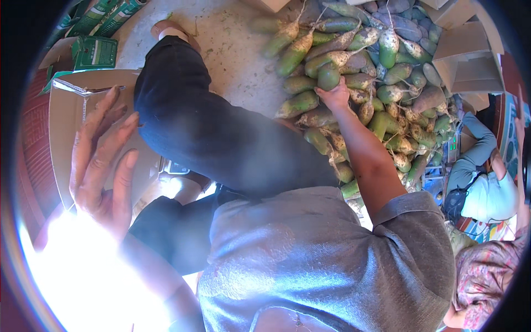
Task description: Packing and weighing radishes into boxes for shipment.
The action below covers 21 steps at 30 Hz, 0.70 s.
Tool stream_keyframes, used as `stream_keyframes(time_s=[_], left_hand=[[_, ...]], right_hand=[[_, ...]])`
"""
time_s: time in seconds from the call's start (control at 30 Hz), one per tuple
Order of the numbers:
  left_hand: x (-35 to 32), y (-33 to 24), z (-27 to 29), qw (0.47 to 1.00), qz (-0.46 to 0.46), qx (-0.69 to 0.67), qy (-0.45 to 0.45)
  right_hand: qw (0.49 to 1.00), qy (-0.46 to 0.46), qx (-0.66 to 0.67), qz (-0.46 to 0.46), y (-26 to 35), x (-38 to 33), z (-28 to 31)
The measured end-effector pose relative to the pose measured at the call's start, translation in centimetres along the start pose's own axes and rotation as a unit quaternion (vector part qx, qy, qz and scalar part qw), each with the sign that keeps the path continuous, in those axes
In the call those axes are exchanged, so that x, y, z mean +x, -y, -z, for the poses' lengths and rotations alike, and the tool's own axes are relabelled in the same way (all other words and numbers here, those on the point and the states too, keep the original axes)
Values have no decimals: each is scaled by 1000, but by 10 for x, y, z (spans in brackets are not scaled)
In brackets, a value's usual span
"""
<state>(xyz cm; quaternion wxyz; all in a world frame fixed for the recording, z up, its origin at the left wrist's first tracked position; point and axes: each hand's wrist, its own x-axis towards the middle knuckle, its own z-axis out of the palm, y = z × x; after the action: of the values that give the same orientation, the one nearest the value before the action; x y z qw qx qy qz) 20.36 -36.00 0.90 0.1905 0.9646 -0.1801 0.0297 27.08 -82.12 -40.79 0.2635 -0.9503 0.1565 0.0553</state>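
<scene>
My right hand (335, 97) reaches out over a heap of green radishes (390, 91), its fingers wrapped round one green radish (328, 76). The held radish is plump and dark green, its rounded end facing up. Many radishes in the heap have pale, soil-marked root ends with thin tails. Far to the left, my left hand (105, 171) is raised with its fingers spread and nothing in them. It hovers in front of a brown cardboard box (65, 130). Strong glare washes out my left wrist and part of the forearm.
My bent leg (182, 94) lies between the cardboard box and the heap. A green carton (95, 52) stands at the upper left. Open cardboard boxes (467, 61) flank the heap at the upper right. Two other people sit at the right, one in a light blue top (489, 199), one in patterned clothing (489, 271).
</scene>
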Motion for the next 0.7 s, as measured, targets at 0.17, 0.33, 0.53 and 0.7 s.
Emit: stream_keyframes(time_s=[0.17,0.33,0.53,0.7], left_hand=[[37,-13,-21,995,-35,-94,17],[104,-26,-60,959,12,-281,-23],[164,-43,-145,947,62,-314,4],[184,-86,-180,732,157,-660,53]], right_hand=[[937,150,315,30,24,19,81],[883,318,340,-64,99,70,207],[772,314,544,-96,107,70,230],[606,535,586,-47,138,60,227]])
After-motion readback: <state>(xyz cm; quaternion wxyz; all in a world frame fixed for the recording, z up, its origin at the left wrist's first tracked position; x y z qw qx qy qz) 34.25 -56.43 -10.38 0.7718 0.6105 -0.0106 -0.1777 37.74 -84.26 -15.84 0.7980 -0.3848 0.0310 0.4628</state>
